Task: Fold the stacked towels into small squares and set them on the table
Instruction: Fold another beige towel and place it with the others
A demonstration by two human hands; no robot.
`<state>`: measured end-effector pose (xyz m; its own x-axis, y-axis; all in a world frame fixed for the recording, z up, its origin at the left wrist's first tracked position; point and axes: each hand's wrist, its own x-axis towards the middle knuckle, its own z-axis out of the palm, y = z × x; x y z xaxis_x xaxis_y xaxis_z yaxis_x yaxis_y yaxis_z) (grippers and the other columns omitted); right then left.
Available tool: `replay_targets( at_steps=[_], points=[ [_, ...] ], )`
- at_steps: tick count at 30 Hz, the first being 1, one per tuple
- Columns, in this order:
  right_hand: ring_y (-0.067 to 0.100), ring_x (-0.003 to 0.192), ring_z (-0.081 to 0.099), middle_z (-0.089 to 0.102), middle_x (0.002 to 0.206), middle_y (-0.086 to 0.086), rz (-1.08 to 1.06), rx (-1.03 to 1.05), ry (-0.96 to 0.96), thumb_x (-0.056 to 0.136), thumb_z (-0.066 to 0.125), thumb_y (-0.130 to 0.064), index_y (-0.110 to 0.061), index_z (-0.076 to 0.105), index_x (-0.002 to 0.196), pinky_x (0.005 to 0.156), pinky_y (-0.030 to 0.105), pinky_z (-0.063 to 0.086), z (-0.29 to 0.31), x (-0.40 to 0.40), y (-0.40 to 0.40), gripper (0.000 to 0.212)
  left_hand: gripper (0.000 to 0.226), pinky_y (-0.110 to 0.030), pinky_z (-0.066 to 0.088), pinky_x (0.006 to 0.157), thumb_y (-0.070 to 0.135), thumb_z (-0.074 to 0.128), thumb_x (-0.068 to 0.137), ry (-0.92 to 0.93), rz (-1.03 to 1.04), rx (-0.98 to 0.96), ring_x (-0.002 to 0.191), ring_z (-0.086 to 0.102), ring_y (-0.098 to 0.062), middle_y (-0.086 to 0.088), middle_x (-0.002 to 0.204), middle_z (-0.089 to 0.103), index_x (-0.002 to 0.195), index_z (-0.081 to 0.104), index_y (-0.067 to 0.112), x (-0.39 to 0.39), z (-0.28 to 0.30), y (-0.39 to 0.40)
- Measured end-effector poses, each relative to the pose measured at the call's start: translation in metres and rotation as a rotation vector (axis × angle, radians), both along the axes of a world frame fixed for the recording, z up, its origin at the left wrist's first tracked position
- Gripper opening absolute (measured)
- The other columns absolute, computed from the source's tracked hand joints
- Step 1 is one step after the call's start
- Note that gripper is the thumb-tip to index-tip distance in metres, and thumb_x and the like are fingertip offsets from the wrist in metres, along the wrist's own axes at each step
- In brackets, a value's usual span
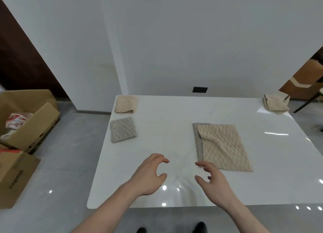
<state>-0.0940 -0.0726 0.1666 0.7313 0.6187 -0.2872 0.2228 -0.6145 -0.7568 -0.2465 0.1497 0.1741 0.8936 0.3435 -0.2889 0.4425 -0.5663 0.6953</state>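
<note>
White counter (174, 114) against a pale wall: two folded squares far left, stacked towels (222, 147) right of centre. Left hand (150, 176) and right hand (213, 180) hovering empty, fingers loosely spread. Best lifted by the near corners, top beige layer only.

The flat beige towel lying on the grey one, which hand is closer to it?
Right. The right hand hovers at the flat beige textured towel's near-left corner; the left hand is farther left over bare white table.

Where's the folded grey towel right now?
In the head view, the grey towel lies at the table's left edge, just nearer than the folded beige towel in the far-left corner.
</note>
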Motion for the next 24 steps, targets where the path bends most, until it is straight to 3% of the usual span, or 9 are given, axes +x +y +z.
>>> replay_targets(
  at_steps=[5, 15, 24],
  points=[
    [-0.012, 0.122, 0.048, 0.051, 0.131, -0.031, 0.092, 0.021, 0.026, 0.091, 0.068, -0.025, -0.047, 0.058, 0.122, 0.095, 0.015, 0.041, -0.013, 0.051, -0.022, 0.039, 0.043, -0.019, 0.034, 0.105, 0.033, 0.055, 0.097, 0.029, 0.072, 0.022, 0.133, 0.039, -0.001, 0.030, 0.146, 0.033, 0.139, 0.049, 0.039, 0.039, -0.007, -0.036],
    [0.002, 0.122, 0.049, 0.048, 0.133, -0.025, 0.250, -0.056, 0.032, 0.092, 0.066, -0.023, -0.039, 0.059, 0.126, 0.099, 0.022, 0.039, -0.044, 0.185, -0.102, 0.038, 0.044, -0.021, 0.037, 0.108, 0.031, 0.057, 0.096, 0.145, 0.180, -0.021, 0.130, 0.045, -0.004, 0.023, 0.144, 0.036, 0.139, 0.052, 0.034, 0.142, -0.044, -0.140],
    [0.008, 0.121, 0.052, 0.049, 0.127, -0.020, 0.246, -0.154, -0.058, 0.086, 0.069, -0.016, -0.033, 0.063, 0.122, 0.096, 0.020, 0.036, -0.093, 0.236, -0.121, 0.040, 0.048, -0.028, 0.042, 0.108, 0.024, 0.054, 0.093, 0.211, 0.138, 0.044, 0.127, 0.046, -0.012, 0.013, 0.144, 0.041, 0.141, 0.052, 0.025, 0.208, -0.087, -0.162]
  ],
)
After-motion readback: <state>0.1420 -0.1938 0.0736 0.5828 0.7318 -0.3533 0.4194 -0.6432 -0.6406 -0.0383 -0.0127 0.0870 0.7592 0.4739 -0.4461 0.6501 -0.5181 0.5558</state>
